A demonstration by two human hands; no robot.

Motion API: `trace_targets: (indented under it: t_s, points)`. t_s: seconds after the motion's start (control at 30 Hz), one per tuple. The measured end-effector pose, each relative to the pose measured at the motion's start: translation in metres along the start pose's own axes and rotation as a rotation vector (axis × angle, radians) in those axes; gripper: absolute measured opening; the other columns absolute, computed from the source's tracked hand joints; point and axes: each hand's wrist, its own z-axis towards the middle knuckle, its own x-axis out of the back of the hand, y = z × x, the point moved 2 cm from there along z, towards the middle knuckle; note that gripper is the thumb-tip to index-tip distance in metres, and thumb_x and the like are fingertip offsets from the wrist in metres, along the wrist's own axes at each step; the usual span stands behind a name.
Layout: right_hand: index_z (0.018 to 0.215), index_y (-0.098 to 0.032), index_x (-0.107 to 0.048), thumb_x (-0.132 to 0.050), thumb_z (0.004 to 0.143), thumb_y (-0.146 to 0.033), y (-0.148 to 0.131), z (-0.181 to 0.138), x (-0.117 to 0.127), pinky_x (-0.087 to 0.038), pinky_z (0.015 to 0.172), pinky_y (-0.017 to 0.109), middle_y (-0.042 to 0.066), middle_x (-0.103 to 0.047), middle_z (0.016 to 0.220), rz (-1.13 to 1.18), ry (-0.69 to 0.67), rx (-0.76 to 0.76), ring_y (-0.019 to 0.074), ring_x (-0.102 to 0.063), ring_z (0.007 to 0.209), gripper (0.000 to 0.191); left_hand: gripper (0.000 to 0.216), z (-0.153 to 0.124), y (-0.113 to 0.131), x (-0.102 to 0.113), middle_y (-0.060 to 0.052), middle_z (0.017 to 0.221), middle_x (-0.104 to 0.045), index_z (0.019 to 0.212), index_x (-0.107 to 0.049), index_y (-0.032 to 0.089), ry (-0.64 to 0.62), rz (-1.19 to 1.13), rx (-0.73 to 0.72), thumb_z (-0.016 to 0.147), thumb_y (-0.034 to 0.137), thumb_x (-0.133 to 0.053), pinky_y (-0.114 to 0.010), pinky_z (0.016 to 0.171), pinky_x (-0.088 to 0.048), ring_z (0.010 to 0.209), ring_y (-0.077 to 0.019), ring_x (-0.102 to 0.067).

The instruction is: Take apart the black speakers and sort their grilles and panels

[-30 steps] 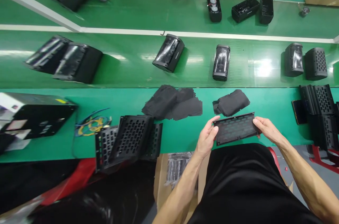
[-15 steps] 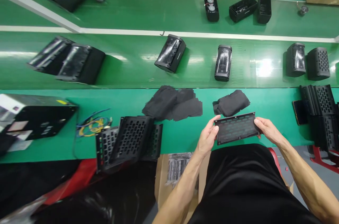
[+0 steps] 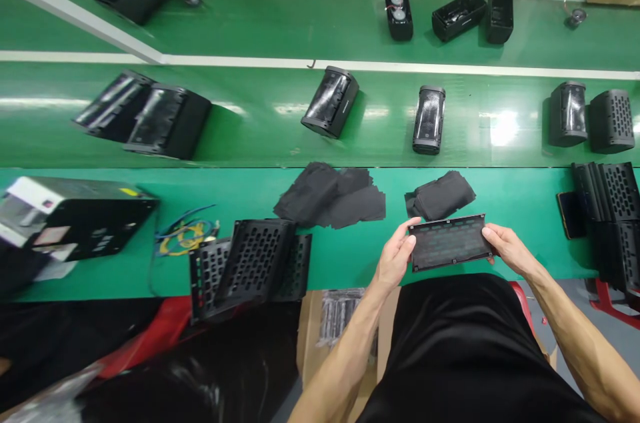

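Observation:
Between both hands I hold a black speaker grille panel, its inner side up, with a thin dark sheet over its slots. My left hand grips its left end, thumb on top. The right end is pinched by my right hand. Just beyond the panel lies a small pile of black cloth sheets, and a larger pile of black sheets spreads to its left. Slotted grille panels are stacked farther left at the bench edge.
Speakers stand along the green conveyor. More grilles and a phone lie at the right. A metal-cased machine and coiled cables sit left. An open carton stands below the bench edge.
The view has shifted slightly, so most things appear a little farther right. Both hands keep the grille panel in nearly the same pose. A co-worker's hand at the top right has left view.

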Motion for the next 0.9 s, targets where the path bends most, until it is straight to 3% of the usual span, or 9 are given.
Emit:
trace_targets:
  t_s: [0.43, 0.9]
  points:
    - [0.08, -0.022, -0.056, -0.059, 0.099, -0.074, 0.0059, 0.0025, 0.0006, -0.041, 0.056, 0.028, -0.004, -0.059, 0.06, 0.062, -0.042, 0.041, 0.0137, -0.049, 0.052, 0.055, 0.067, 0.0043, 0.0019, -0.0003, -0.006, 0.093, -0.078, 0.143, -0.061, 0.019, -0.012, 0.017, -0.023, 0.092, 0.06, -0.072, -0.035, 0.077, -0.06, 0.081, -0.0227, -0.072]
    - [0.082, -0.021, -0.059, -0.062, 0.097, -0.074, 0.0022, 0.0063, 0.0013, -0.043, 0.056, 0.027, -0.003, -0.059, 0.064, 0.121, -0.052, 0.042, 0.0127, -0.051, 0.055, 0.055, 0.063, 0.0045, 0.0036, 0.0032, -0.003, 0.08, -0.073, 0.141, -0.066, 0.019, 0.054, 0.009, -0.027, 0.09, 0.054, -0.076, -0.036, 0.072, -0.058, 0.074, -0.024, -0.069]
